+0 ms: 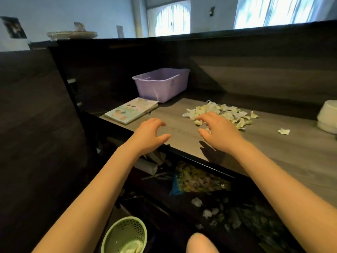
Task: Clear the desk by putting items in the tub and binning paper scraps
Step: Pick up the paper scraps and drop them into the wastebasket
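A pile of torn pale paper scraps (226, 113) lies on the grey desk (273, 148), with one stray scrap (284, 131) off to the right. My right hand (218, 132) hovers over the near-left edge of the pile, fingers curled and spread, touching a few scraps. My left hand (151, 136) is open above the desk's front edge, holding nothing. A purple plastic tub (162, 84) stands at the back left of the desk. A pastel-covered book (131, 110) lies in front of the tub. Down at the floor stands a green mesh bin (125, 236) holding some paper.
A white rounded object (328, 115) sits at the desk's right edge. Dark panels wall the desk on the left and behind. Under the desk are a patterned bag (198, 179), white rolls (147, 166) and scattered scraps (206, 212). My knee (200, 243) shows at the bottom.
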The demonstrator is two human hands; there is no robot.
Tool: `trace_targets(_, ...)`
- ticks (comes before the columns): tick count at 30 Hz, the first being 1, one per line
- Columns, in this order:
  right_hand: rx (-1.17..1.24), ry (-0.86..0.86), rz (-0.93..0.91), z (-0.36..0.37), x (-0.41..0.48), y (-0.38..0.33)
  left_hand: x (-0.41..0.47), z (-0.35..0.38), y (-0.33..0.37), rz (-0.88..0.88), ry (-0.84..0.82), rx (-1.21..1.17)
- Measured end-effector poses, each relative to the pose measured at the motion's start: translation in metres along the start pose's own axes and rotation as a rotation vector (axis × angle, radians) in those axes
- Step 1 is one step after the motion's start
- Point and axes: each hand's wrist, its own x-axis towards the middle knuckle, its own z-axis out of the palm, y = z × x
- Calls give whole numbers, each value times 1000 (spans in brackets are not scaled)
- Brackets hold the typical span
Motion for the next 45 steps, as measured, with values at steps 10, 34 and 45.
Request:
trace_targets(10,-136,146,377,3,23,108,91,57,74,-55,-122,-49)
trace_targets(34,131,70,390,27,27,124,106,107,97,79,35,-62)
trace_targets(45,407,273,413,18,25,120,99,107,98,159,123,-156)
